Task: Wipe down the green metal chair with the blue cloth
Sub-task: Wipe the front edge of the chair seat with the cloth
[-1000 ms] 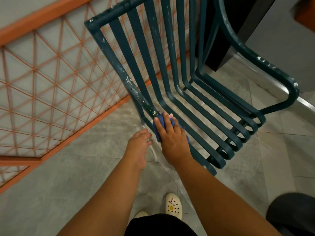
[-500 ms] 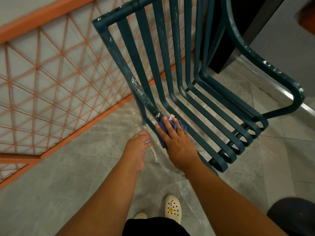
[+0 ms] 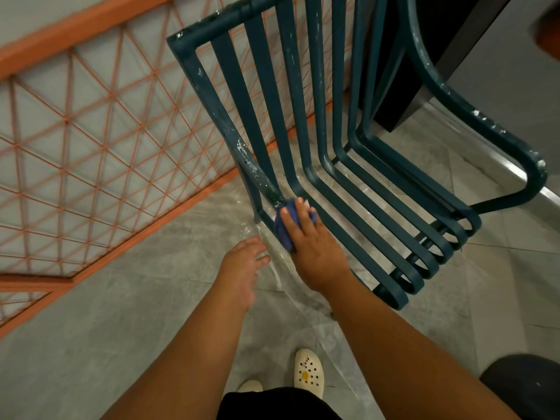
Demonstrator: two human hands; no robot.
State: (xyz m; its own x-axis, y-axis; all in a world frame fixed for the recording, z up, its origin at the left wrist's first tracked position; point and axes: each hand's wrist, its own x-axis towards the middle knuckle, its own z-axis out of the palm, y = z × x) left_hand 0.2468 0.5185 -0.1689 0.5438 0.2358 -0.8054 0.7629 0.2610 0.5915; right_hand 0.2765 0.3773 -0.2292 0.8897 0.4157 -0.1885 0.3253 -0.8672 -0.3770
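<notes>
**At the seat's left rail, cloth pressed to the bend**

At the centre of the view, the right hand [image 3: 312,247] presses the blue cloth [image 3: 286,227] against the left rail of the green metal chair [image 3: 306,122], where backrest curves into seat. Its fingers lie nearly straight over the bunched cloth, thumb tucked along the edge. Compared with a second ago, hand and cloth sit slightly further up the rail toward 12 o'clock, nearer the white-flecked stretch. The left hand [image 3: 242,265] hovers at 9 o'clock of the right one, fingers relaxed and slightly spread, holding nothing, much as before. A cream clog [image 3: 309,371] shows at 6 o'clock on the grey floor [image 3: 91,328]; an orange lattice railing [image 3: 91,131] runs at 10 o'clock
</notes>
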